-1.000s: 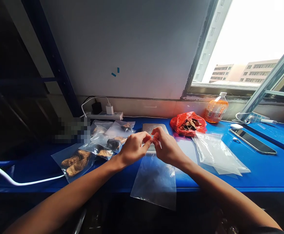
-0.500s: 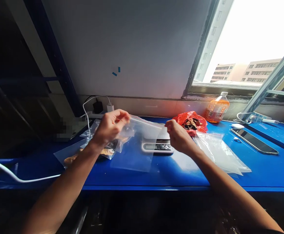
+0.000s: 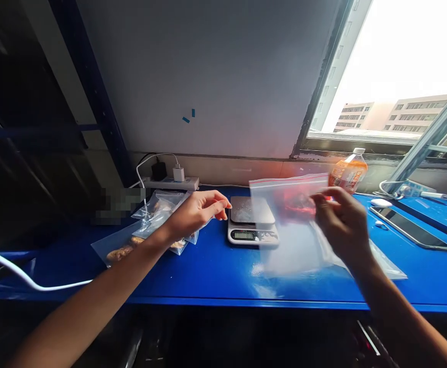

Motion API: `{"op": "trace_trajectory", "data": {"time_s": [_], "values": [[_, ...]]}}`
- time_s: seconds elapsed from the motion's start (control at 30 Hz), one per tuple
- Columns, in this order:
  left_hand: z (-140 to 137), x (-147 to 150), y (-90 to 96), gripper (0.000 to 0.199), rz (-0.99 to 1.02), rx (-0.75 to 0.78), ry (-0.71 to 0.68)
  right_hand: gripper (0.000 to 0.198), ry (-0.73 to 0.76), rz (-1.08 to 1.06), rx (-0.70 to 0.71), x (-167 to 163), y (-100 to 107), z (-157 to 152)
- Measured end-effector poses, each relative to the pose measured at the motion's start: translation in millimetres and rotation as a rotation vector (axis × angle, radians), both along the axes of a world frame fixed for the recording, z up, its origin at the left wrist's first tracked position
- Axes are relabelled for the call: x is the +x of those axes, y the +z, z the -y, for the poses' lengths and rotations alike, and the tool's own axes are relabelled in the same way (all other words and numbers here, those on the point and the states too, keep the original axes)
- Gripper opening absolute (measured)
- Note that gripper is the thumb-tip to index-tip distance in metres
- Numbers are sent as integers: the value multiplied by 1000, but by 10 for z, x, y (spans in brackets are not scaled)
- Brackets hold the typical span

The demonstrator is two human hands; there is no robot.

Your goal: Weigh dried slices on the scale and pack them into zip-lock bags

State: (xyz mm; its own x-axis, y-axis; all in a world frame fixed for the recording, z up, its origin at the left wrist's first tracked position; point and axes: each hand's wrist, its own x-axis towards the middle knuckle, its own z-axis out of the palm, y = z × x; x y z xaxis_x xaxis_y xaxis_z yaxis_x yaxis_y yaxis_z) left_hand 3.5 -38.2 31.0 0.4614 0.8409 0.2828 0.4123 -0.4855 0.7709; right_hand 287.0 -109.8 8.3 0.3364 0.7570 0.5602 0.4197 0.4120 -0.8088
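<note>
My right hand pinches a clear zip-lock bag by its right edge. The bag hangs upright with its red-striped seal at the top. Through it, a blurred red plastic bag shows behind. My left hand is at the left of a white kitchen scale, its thumb and fingertips drawn together with nothing seen between them. The scale's display is lit, and the hanging bag covers part of its right side. Filled clear bags with brown pieces lie beneath and beyond my left forearm.
More flat clear bags lie under my right hand. Right of them are a phone and a white earbud case. A bottle of orange drink stands by the wall. A power strip with plugs sits at the back left.
My left hand has let go of the zip-lock bag and moved slightly right. My right hand has carried the bag rightward, uncovering most of the scale and covering the red bag.
</note>
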Motion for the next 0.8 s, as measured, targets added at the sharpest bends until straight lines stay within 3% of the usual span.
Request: {"op": "trace_trajectory", "data": {"time_s": [0.07,0.13,0.17,0.27,0.33,0.4,0.47,0.57,0.63,0.7,0.8], "values": [[-191,-111,-36,32,-327,57,102,20,-177,-74,-78,525,-33,90],[-410,-228,-103,42,-630,174,329,17,-346,-127,-130,1066,-118,123],[-504,-276,-140,51,-757,165,356,16,-422,-103,-171,1308,-173,113],[-660,-351,-218,60,-860,104,313,14,-476,192,-459,1806,-322,5],[-694,-352,-215,54,-885,70,301,16,-503,363,-593,1902,-355,-109],[-738,-329,-178,52,-882,32,322,17,-564,423,-582,1812,-305,-242],[-832,-295,-140,58,-864,10,400,16,-540,422,-480,1571,-178,-400],[-1037,-250,-150,64,-858,27,596,15,-261,435,-320,1021,68,-667],[-1157,-229,-198,61,-842,12,639,17,-206,498,-240,605,187,-823],[-1227,-212,-239,56,-805,16,638,17,-136,529,-132,221,219,-926],[-1210,-194,-222,58,-700,100,620,13,-40,593,-40,-181,99,-980]]}}
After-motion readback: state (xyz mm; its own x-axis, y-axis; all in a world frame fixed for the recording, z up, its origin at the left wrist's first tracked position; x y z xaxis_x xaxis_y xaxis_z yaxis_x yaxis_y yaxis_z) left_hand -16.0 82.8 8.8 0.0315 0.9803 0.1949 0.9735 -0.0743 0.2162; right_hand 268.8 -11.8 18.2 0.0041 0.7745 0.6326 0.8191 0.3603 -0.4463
